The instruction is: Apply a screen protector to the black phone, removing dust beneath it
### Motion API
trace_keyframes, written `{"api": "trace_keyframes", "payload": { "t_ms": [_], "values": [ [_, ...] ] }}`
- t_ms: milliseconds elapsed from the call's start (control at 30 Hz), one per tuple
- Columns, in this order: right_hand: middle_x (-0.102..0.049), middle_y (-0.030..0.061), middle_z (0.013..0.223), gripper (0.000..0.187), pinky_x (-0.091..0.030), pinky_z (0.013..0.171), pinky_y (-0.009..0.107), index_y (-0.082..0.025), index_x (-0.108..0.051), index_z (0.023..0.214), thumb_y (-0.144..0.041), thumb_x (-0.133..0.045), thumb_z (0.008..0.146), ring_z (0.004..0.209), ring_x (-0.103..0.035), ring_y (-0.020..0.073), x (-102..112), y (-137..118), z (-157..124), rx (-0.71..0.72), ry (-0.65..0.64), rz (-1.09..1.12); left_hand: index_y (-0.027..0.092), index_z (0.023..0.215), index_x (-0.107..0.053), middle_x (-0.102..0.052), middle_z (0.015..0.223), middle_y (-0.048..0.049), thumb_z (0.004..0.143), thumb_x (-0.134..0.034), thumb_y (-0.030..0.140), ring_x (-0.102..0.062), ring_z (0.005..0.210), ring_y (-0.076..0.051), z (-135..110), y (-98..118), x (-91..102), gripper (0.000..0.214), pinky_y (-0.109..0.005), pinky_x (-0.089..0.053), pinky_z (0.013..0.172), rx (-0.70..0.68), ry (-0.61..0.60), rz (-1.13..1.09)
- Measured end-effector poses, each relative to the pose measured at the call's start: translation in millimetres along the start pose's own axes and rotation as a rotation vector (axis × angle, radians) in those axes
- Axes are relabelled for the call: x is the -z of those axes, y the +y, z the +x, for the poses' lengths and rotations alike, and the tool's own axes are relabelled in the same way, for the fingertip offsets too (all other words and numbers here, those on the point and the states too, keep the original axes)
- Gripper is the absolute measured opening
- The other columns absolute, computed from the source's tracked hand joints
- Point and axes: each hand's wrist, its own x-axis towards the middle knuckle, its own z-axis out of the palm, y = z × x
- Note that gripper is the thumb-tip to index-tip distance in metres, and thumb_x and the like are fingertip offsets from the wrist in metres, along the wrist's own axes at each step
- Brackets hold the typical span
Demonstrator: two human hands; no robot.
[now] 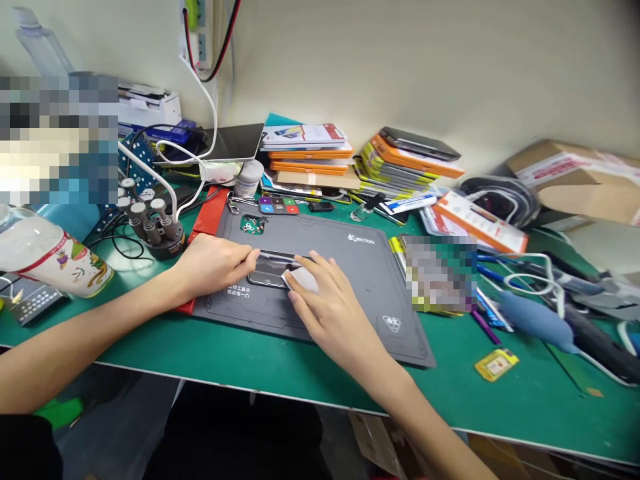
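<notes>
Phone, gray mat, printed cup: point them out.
phone [267,272]: head view, the uncovered left part of its dark face
gray mat [376,287]: head view, its bare surface
printed cup [75,262]: head view, the printed side wall

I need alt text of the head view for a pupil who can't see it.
A person's left grip touches the left end of a phone on a grey mat, while the right grip holds a white piece at the other end. Behind, flat packs are stacked on the green table.
</notes>
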Motion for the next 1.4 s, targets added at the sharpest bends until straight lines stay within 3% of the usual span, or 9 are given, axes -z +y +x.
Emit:
{"api": "trace_keyframes", "payload": {
  "t_ms": [200,333,667,833,1400],
  "values": [
    [-0.057,0.0146,0.156,0.039,-0.032,0.128,0.065,-0.02,-0.071,0.134,-0.029,-0.043,0.109,0.156,-0.038,0.0325,-9.3,-26.5,34.4,0.08,-0.048,-0.013,0.018,0.065,-0.062,-0.067,0.056,-0.0011,0.109,-0.039,0.033,-0.056,0.048,-0.014,1.9,-3.4,3.1,0.051,-0.031,-0.018,0.052,-0.039,0.036,0.021],
    [-0.057,0.0154,0.156,0.041,-0.032,0.129,0.062,-0.019,-0.069,0.137,-0.029,-0.042,0.109,0.157,-0.037,0.0326,-10.6,-29.6,40.0,0.087,-0.059,-0.042,0.018,0.064,-0.061,-0.068,0.058,-0.0012,0.109,-0.04,0.032,-0.058,0.048,-0.013,2.5,-4.6,3.9,0.051,-0.031,-0.02,0.053,-0.045,0.051,0.021],
    [-0.051,0.0132,0.162,0.04,-0.032,0.127,0.064,-0.026,-0.072,0.136,-0.033,-0.043,0.11,0.158,-0.034,0.0325,9.5,29.0,-15.1,-0.094,0.017,-0.086,0.018,0.063,-0.058,-0.064,0.055,-0.0007,0.11,-0.035,0.037,-0.053,0.047,-0.014,1.5,-3.9,-0.1,0.055,-0.031,-0.013,0.052,-0.01,0.009,0.04],
    [-0.049,0.0103,0.163,0.04,-0.033,0.127,0.063,-0.027,-0.073,0.135,-0.035,-0.041,0.111,0.159,-0.034,0.0305,10.4,37.9,-15.6,-0.118,0.016,-0.035,0.018,0.064,-0.057,-0.062,0.054,-0.0001,0.11,-0.034,0.038,-0.054,0.048,-0.013,-0.1,-3.4,-1.7,0.055,-0.031,-0.013,0.053,0.005,-0.005,0.028],
    [-0.052,0.0124,0.161,0.04,-0.032,0.129,0.061,-0.022,-0.07,0.137,-0.029,-0.043,0.109,0.157,-0.038,0.0307,-17.2,-29.3,47.5,0.09,-0.056,-0.006,0.018,0.067,-0.062,-0.068,0.058,-0.0018,0.109,-0.037,0.035,-0.059,0.049,-0.015,0.5,-5.3,0.7,0.052,-0.031,-0.018,0.053,-0.02,0.022,0.025]
  ]
}}
